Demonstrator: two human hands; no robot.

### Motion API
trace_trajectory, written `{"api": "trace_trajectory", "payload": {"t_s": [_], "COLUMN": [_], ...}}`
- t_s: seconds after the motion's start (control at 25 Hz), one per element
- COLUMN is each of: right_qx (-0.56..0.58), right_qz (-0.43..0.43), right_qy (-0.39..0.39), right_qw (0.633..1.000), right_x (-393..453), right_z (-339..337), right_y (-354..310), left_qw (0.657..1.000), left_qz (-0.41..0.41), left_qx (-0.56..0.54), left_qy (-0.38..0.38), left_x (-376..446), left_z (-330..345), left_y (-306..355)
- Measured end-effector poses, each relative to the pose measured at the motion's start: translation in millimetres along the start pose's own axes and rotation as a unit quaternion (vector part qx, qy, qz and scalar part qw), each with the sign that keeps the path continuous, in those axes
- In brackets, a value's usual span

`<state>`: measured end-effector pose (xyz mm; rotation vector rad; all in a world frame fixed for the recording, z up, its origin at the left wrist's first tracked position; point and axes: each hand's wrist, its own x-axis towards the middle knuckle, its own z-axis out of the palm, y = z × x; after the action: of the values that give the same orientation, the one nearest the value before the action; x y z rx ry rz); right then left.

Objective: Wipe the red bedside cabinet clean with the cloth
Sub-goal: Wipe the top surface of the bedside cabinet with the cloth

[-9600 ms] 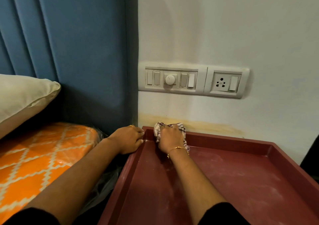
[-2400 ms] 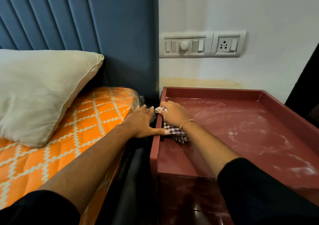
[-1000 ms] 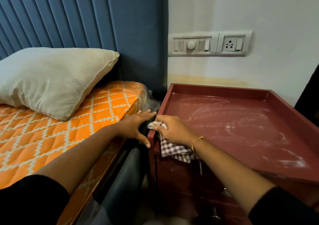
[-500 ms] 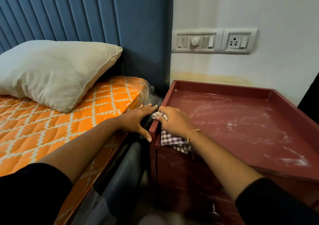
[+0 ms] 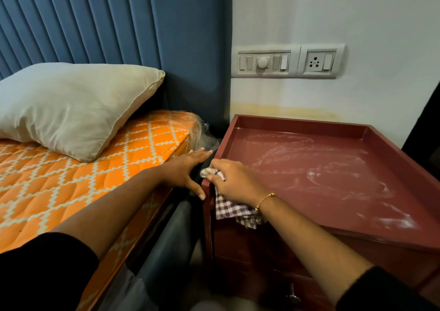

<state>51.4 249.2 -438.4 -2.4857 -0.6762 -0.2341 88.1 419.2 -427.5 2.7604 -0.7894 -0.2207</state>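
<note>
Cabinet [image 5: 321, 179], dark red with a raised rim around its tray-like top, stood against the white wall [image 5: 333, 12], just beside the bed. Pale, dusty smears streaked its top, thickest toward the right and near edge. At the near left corner of the cabinet, the right hand [image 5: 234, 182] had its fingers curled over a checked cloth [image 5: 229, 209], pressing it against the rim there. Part of the cloth bunched out past the fingertips toward the gap beside the bed, and the rest hung down from under the palm over the cabinet's front face. A thin gold bracelet [image 5: 264, 200] sat on that wrist.

The left hand [image 5: 188, 170] lay flat with its fingers straight and spread, holding nothing; it rested at the edge of the orange patterned mattress [image 5: 83, 179], its fingertips reaching toward the dark gap between bed and cabinet, and its thumb pointing down close to the cabinet's corner. Whether the thumb touched the cabinet I could not tell. Both forearms were bare, with black sleeves [image 5: 42, 270] at the near edge.

A cream pillow [image 5: 71, 105] leaned on the mattress against the ribbed blue headboard [image 5: 107, 24]. On the wall above the cabinet was a switch panel [image 5: 288, 61] with a socket at its right end, and a yellowish stain ran along the wall just above the cabinet's back rim.
</note>
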Motion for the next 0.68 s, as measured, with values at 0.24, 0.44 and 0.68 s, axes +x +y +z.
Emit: {"api": "trace_trajectory", "payload": {"t_s": [0.24, 0.44, 0.68], "right_qx": [0.132, 0.094, -0.214], "right_qz": [0.111, 0.271, 0.372], "right_qy": [0.03, 0.164, 0.234], "right_qw": [0.985, 0.944, 0.872], "right_x": [-3.3, -19.9, -36.2], "right_z": [-52.5, -120.5, -185.1], "right_y": [31.1, 113.7, 230.2], "left_qw": [0.999, 0.994, 0.991], "left_qz": [0.041, 0.086, 0.085], "left_qx": [0.011, 0.006, 0.099], "left_qy": [-0.008, 0.067, 0.041], "left_x": [-3.0, 52.2, 177.7], "left_z": [-19.8, -16.8, 28.6], "left_y": [12.1, 77.3, 135.6]}}
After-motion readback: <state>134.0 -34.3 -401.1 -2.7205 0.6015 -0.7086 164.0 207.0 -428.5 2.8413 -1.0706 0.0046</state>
